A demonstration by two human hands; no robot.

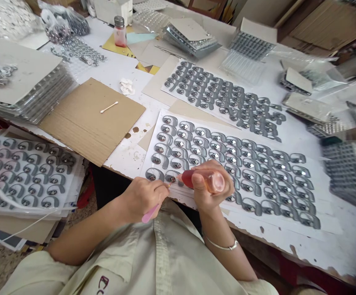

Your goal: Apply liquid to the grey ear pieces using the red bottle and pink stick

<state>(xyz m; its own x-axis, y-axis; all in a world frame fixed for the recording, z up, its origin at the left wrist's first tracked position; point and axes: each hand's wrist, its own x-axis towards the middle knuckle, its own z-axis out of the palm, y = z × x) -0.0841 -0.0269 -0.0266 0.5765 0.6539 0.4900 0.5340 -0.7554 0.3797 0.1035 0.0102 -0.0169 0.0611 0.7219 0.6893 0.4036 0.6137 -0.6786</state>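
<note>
My right hand (212, 184) is wrapped round a small squeeze bottle (207, 180) of red liquid, its tip pointing left. Between the closed fingers of my left hand (143, 198) is a slim tool with a pink handle (149, 214); its kind cannot be made out. Both the bottle's tip and the tool's tip are close to one grey curved metal piece (171, 179) at the near left of a white sheet (148, 157). Rows of similar pieces with round shiny centres cover this sheet.
A second sheet of pieces (221, 92) lies behind. Left are a cardboard square (94, 119) with a cotton swab (109, 107), a stack of trays (27, 94) and another filled sheet (21, 176). A red-liquid jar (120, 32) stands at the back. Packed trays (350, 176) stand right.
</note>
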